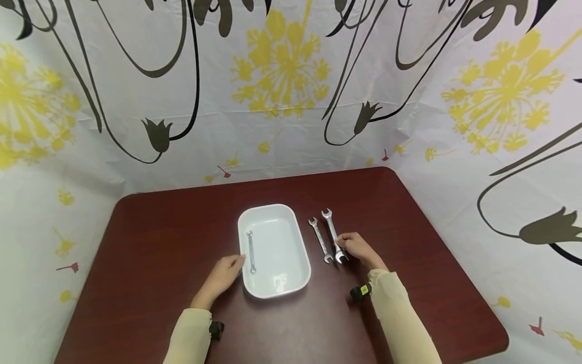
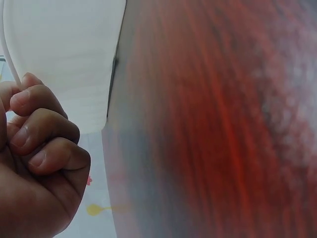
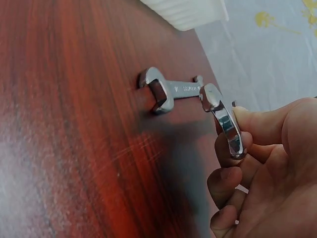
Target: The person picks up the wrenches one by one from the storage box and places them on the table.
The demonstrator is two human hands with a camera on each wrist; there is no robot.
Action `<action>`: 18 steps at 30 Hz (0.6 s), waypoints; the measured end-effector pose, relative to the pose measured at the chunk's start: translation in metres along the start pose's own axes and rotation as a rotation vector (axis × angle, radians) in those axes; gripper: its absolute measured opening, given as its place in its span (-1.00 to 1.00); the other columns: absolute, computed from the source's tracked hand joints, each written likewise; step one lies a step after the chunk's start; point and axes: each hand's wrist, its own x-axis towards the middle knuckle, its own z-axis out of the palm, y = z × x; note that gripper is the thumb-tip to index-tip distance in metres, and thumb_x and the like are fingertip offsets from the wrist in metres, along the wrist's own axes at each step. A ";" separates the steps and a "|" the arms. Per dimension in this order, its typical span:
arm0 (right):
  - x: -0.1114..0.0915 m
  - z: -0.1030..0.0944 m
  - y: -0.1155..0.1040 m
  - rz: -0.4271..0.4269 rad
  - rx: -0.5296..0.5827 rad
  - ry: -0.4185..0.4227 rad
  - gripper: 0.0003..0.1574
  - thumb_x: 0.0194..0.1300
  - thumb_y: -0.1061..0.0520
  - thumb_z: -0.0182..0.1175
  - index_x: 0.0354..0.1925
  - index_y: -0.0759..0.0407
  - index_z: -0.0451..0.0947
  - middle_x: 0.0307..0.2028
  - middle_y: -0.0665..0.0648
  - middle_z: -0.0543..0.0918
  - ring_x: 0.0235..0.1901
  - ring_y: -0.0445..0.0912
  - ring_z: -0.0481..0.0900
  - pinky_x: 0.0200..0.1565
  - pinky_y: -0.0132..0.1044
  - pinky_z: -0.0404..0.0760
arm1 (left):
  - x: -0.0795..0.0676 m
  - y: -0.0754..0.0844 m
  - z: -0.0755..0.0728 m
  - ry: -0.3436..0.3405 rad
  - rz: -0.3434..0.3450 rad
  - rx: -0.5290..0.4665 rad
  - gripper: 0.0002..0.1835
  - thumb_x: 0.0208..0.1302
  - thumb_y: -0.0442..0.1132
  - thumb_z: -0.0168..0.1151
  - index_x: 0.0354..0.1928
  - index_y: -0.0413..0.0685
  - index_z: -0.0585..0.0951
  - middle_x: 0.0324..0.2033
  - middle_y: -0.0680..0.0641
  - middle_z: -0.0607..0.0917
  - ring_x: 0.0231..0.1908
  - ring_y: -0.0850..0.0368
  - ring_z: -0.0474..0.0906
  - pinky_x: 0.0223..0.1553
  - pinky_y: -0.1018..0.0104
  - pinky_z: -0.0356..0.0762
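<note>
My right hand (image 1: 356,247) pinches an open-end wrench (image 1: 331,226) between thumb and fingers. In the right wrist view the near end of that wrench (image 3: 228,126) is raised off the table; whether its far end touches cannot be told. Just left of it a second open-end wrench (image 1: 320,240) lies flat on the wood. A smaller wrench (image 1: 251,253) lies lengthwise inside the white tray (image 1: 286,292), close to its left wall. At the tray's left rim, my left hand (image 1: 223,275) holds the edge with thumb and curled fingers.
The dark red table (image 1: 173,242) has rounded corners and extends on both sides of the tray. Behind it and at its sides hangs a white cloth (image 1: 291,146) with yellow and grey flower prints. Each wrist carries a small black camera.
</note>
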 end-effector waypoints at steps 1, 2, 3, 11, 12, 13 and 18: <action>0.000 0.000 0.001 0.002 -0.003 0.001 -0.74 0.38 0.26 -0.03 -0.34 0.40 0.54 -0.60 -0.01 0.35 -0.55 -0.18 0.27 -0.43 -0.34 0.29 | 0.000 0.000 0.000 0.001 0.000 0.001 -0.56 0.49 -0.03 -0.07 -0.59 -0.03 0.33 -0.70 0.04 0.32 -0.60 0.17 0.25 -0.48 0.34 0.27; 0.001 0.000 0.001 0.005 -0.005 0.003 -0.74 0.37 0.26 -0.03 -0.35 0.39 0.54 -0.60 -0.01 0.36 -0.55 -0.18 0.28 -0.43 -0.34 0.29 | 0.001 -0.001 0.000 0.001 -0.002 0.005 -0.56 0.50 -0.03 -0.07 -0.59 -0.02 0.34 -0.70 0.05 0.33 -0.60 0.18 0.26 -0.47 0.34 0.27; 0.001 0.000 0.002 0.007 -0.010 0.005 -0.74 0.37 0.25 -0.02 -0.37 0.38 0.53 -0.61 -0.02 0.36 -0.54 -0.18 0.29 -0.42 -0.34 0.30 | 0.001 -0.001 -0.001 0.000 -0.006 0.001 -0.56 0.50 -0.02 -0.07 -0.59 -0.02 0.34 -0.69 0.05 0.33 -0.60 0.18 0.26 -0.47 0.34 0.27; 0.007 -0.004 0.011 0.033 -0.055 0.027 -0.65 0.39 0.20 0.00 -0.57 0.22 0.41 -0.64 -0.03 0.34 -0.57 -0.16 0.28 -0.42 -0.32 0.30 | 0.001 0.000 0.000 0.002 -0.002 -0.005 -0.56 0.50 -0.02 -0.08 -0.59 -0.02 0.35 -0.70 0.04 0.34 -0.60 0.17 0.26 -0.48 0.34 0.27; 0.008 -0.005 0.012 0.031 -0.059 0.029 -0.64 0.39 0.20 0.00 -0.58 0.21 0.41 -0.64 -0.02 0.34 -0.57 -0.16 0.28 -0.42 -0.32 0.31 | 0.001 0.000 -0.001 0.005 -0.001 -0.005 -0.56 0.50 -0.04 -0.07 -0.60 -0.02 0.35 -0.70 0.04 0.34 -0.61 0.17 0.26 -0.48 0.34 0.27; 0.009 -0.005 0.013 0.025 -0.070 0.027 -0.64 0.39 0.20 0.00 -0.58 0.22 0.41 -0.63 -0.02 0.35 -0.57 -0.16 0.29 -0.42 -0.32 0.31 | 0.001 0.001 -0.001 0.008 0.001 -0.007 -0.56 0.49 -0.04 -0.07 -0.60 -0.03 0.35 -0.70 0.04 0.33 -0.61 0.17 0.25 -0.48 0.35 0.27; 0.010 -0.006 0.016 0.019 -0.077 0.021 -0.68 0.38 0.20 0.01 -0.52 0.27 0.47 -0.60 -0.01 0.38 -0.56 -0.15 0.30 -0.43 -0.31 0.32 | 0.000 0.000 -0.002 0.012 -0.005 -0.014 -0.56 0.49 -0.05 -0.07 -0.60 -0.03 0.35 -0.70 0.04 0.34 -0.61 0.17 0.26 -0.48 0.34 0.27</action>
